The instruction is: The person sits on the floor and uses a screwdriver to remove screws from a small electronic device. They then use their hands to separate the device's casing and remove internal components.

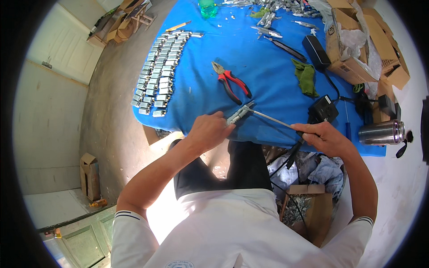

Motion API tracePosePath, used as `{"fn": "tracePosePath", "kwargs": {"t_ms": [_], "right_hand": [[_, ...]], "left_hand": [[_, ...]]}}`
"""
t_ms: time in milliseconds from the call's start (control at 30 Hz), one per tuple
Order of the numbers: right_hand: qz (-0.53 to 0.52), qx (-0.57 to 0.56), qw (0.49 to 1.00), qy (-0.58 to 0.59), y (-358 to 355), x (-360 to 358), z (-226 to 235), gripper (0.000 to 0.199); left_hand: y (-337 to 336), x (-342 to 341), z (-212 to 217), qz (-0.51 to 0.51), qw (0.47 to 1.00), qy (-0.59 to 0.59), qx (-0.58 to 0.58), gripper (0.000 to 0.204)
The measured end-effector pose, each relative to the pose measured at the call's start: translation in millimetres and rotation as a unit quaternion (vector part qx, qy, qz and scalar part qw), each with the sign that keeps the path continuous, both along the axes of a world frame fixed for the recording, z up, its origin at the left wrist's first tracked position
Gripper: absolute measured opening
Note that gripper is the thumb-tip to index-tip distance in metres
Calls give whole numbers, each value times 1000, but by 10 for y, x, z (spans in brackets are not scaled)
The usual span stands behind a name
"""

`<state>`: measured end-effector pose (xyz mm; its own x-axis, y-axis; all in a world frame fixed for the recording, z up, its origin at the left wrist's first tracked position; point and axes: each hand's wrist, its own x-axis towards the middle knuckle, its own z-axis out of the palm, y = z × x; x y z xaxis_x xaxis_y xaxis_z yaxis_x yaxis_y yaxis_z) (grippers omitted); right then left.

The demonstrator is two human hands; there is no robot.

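Observation:
My left hand (209, 131) is closed on one end of a slim grey metal part (240, 113) above the table's near edge. In my right hand (325, 137) is a tool with a long thin metal shaft (271, 118); my fingers hide most of its handle, so I cannot tell its exact kind. The shaft's tip meets the far end of the grey part. Just beyond lie combination pliers (232, 82) with red and black handles, jaws pointing away to the left. Rows of small silver metal pieces (162, 71) lie at the table's left.
A blue cloth (196, 89) covers the table. Loose metal parts (268, 32) are heaped at the back. To the right are a green rag (304, 77), black adapter (322, 110), blue-handled screwdriver (348, 127), steel flask (380, 132) and cardboard boxes (346, 69). Black cables (292, 154) hang near my right hand.

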<state>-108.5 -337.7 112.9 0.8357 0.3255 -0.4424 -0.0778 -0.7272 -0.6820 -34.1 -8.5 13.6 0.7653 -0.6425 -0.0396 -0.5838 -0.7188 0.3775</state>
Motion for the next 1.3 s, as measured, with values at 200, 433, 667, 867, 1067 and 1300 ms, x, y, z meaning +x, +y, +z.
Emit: {"fn": "tracePosePath", "kwargs": {"t_ms": [200, 433, 667, 867, 1067, 1300], "right_hand": [[-17, 32, 999, -13, -15, -11, -40, 36], [0, 21, 999, -45, -90, 34, -120, 35], [23, -31, 993, -115, 8, -5, -80, 34], [19, -23, 995, -96, 113, 18, 30, 34], [25, 33, 995, -88, -52, -33, -211, 36], [-87, 180, 971, 129, -86, -30, -319, 37]], "left_hand": [[-25, -9, 39, 15, 1000, 14, -6, 45], [9, 55, 45, 6, 999, 35, 1, 47], [5, 36, 41, 7, 1000, 28, 1, 47], [12, 13, 43, 5, 1000, 12, 8, 46], [-1, -13, 58, 2, 999, 24, 24, 47], [30, -8, 89, -1, 999, 44, 26, 49]]}}
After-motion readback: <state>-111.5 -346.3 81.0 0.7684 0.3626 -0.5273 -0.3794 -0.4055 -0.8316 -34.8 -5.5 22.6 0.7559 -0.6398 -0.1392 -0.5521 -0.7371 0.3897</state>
